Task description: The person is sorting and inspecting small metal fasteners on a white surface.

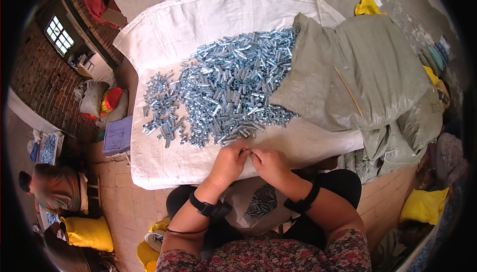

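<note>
My left hand [230, 162] and my right hand [271, 165] meet at the near edge of the pile, over the white cloth. Both are closed, thumb and fingers pinched together tip to tip. Whatever is between the fingertips is too small and covered to make out. Just beyond them a wide heap of small silvery metal tubes [233, 83] lies spread out, with shorter metal pieces [156, 93] at its left side. Below my wrists, in my lap, a pale bag [238, 205] holds darker finished-looking metal pieces [262, 201].
The white cloth [164, 28] covers the work surface. A grey-green woven sack [372, 63] covers its right side, with a thin stick [349, 92] on top. A purple padded stool [118, 136] stands left. Two people [57, 187] sit further left by a yellow sack [88, 233].
</note>
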`<state>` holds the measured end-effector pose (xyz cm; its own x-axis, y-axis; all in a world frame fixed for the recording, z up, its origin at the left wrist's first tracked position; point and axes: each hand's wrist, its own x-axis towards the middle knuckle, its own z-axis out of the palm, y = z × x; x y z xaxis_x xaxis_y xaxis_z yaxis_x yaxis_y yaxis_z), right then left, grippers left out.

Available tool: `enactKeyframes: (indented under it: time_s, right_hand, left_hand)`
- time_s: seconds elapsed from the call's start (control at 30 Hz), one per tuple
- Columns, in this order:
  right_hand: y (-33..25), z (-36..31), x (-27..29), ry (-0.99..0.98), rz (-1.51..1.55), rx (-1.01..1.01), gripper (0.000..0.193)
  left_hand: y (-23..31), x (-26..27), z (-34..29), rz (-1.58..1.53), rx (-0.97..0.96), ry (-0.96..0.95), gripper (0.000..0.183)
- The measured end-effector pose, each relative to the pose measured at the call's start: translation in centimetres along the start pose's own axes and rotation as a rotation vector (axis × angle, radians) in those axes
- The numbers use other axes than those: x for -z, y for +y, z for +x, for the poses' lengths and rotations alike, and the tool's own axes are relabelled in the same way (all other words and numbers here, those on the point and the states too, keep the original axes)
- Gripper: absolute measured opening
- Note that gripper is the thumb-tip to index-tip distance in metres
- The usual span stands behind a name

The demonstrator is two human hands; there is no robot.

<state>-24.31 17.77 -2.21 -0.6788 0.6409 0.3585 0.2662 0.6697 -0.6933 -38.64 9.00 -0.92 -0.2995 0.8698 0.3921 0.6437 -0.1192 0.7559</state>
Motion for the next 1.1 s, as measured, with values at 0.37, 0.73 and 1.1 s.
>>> enactKeyframes:
  time_s: [0.37,0.73,1.1]
  right_hand:
    - [2.4,3.7,1.9,0.105,-0.160,0.056,0.009]
    - [2.7,4.9,0.8,0.110,-0.328,0.100,0.018]
    - [3.5,3.3,3.4,-0.094,0.742,-0.505,0.019]
  left_hand:
    - [2.6,-1.2,-0.2,0.356,-0.018,-0.166,0.007]
    - [-1.0,-3.1,3.5,0.414,0.012,-0.025,0.018]
    - [1.1,-0.7,2.3,-0.737,0.470,0.004,0.010]
